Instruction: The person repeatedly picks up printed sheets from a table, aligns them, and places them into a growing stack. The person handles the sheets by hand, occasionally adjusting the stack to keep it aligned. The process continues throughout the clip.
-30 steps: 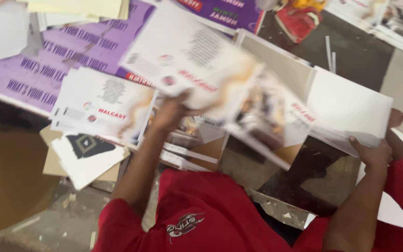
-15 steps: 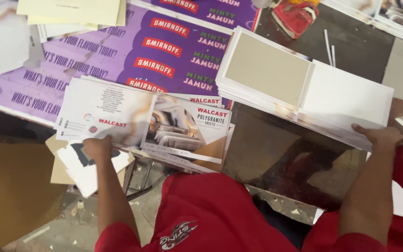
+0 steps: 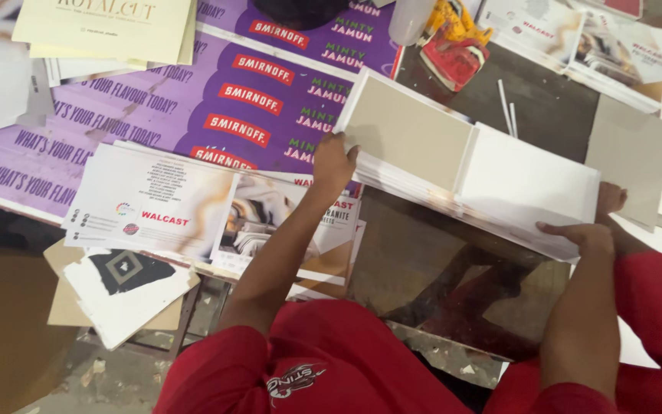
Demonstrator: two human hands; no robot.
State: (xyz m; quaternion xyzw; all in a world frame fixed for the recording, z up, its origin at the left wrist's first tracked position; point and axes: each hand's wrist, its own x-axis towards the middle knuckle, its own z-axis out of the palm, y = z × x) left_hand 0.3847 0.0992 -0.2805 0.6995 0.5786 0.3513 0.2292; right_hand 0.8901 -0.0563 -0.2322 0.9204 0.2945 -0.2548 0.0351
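Note:
A thick stack of flat boards [image 3: 515,180] lies tilted on the dark glossy table [image 3: 430,268]; its top shows a beige panel beside a white one. My left hand [image 3: 334,159] grips the stack's left edge, fingers curled over the beige panel. My right hand [image 3: 585,232] holds the stack's near right corner, thumb on top. Left of my left forearm lies a pile of printed white folded sheets [image 3: 155,203] with pictures on them.
A big purple poster [image 3: 193,92] covers the table's left part, with cream sheets [image 3: 109,27] on top. A red and yellow tool [image 3: 453,47] and a white cup [image 3: 410,19] stand at the back. A grey card [image 3: 626,161] and more printed sheets [image 3: 576,38] lie to the right.
My left hand laid a printed sheet on the left pile, let go and moved right to the stack's left edge. My right hand stayed on the stack.

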